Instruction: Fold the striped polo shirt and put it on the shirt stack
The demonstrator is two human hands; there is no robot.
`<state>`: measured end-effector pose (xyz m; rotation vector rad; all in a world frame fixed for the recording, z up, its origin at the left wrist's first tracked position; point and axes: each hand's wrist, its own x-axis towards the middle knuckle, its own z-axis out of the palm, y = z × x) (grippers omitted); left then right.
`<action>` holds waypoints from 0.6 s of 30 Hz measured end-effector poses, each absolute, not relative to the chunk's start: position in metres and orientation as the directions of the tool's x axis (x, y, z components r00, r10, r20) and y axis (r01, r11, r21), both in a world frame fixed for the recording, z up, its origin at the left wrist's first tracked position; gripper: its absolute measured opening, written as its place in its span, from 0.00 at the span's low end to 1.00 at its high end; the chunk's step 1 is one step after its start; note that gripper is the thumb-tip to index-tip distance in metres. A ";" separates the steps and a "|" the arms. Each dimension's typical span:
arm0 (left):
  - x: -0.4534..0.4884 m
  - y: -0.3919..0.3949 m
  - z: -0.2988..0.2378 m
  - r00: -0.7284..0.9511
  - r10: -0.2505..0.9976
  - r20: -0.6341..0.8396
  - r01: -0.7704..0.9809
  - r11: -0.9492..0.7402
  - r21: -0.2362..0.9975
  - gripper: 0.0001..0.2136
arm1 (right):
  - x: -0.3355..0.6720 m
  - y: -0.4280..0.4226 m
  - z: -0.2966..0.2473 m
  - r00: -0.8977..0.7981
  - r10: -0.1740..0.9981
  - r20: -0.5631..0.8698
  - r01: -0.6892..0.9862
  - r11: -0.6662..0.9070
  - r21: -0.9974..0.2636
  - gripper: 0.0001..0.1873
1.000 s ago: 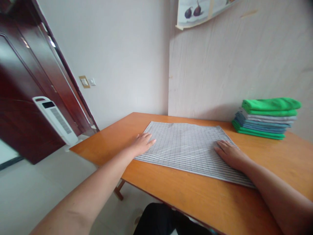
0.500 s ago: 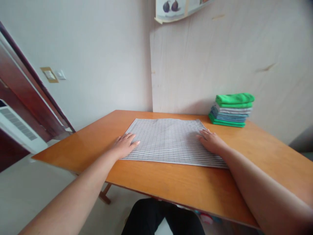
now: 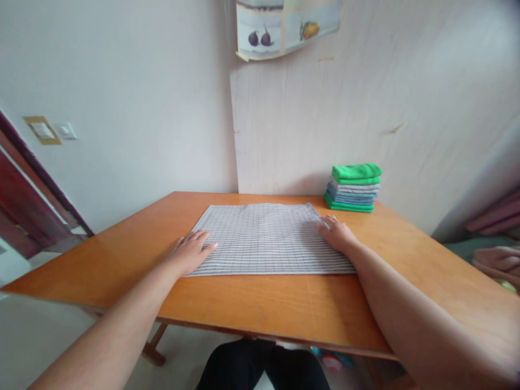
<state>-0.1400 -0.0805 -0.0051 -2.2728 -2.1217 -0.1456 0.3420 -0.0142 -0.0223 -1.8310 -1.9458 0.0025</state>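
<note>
Checked cloth [image 3: 260, 238] laid flat on wooden table [image 3: 252, 306]. Left hand [image 3: 190, 252] palm down over cloth's left edge, fingers spread, thumb apart. Right hand [image 3: 338, 235] palm down at cloth's right edge, fingers seemingly loosely spread, though slightly blurred. Folded fabric stack [image 3: 352, 189], green on top, beyond cloth's far right corner.

view: head-worn, from behind and above the left hand [image 3: 190, 253] and right hand [image 3: 338, 234] | facing: forward and down over both, to the wall [image 3: 154, 103] beyond them | range: close, both forearms [image 3: 122, 324] showing on the hands' near side
</note>
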 end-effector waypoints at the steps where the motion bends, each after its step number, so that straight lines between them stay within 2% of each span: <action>1: -0.141 -0.080 -0.006 0.067 0.994 0.089 0.997 -0.071 0.040 0.37 | 0.344 -0.016 -0.016 0.047 0.925 0.377 0.933 0.094 -0.347 0.25; 4: -0.141 -0.077 -0.006 0.063 0.994 0.094 0.997 -0.066 0.028 0.37 | 0.349 -0.025 0.006 0.215 0.876 0.432 0.916 -0.027 -0.400 0.27; 7: -0.141 -0.076 -0.006 0.062 0.994 0.092 0.998 -0.064 0.020 0.37 | 0.351 -0.045 0.017 0.287 0.862 0.418 0.926 -0.137 -0.352 0.28; 9: -0.142 -0.075 -0.006 0.063 0.994 0.093 0.998 -0.065 0.015 0.37 | 0.348 -0.061 0.014 0.248 0.881 0.404 0.952 -0.145 -0.269 0.25; 11: -0.143 -0.073 -0.007 0.069 0.992 0.106 0.997 -0.071 0.010 0.37 | 0.345 -0.075 0.008 0.148 0.921 0.360 0.980 -0.088 -0.177 0.20; 13: -0.144 -0.072 -0.008 0.077 0.990 0.117 0.997 -0.078 0.005 0.37 | 0.344 -0.085 0.002 0.082 0.941 0.328 0.990 -0.038 -0.139 0.17; 18: -0.143 -0.070 -0.007 0.100 0.980 0.171 0.995 -0.099 -0.013 0.33 | 0.356 -0.095 0.011 0.119 0.932 0.343 0.980 -0.054 -0.192 0.18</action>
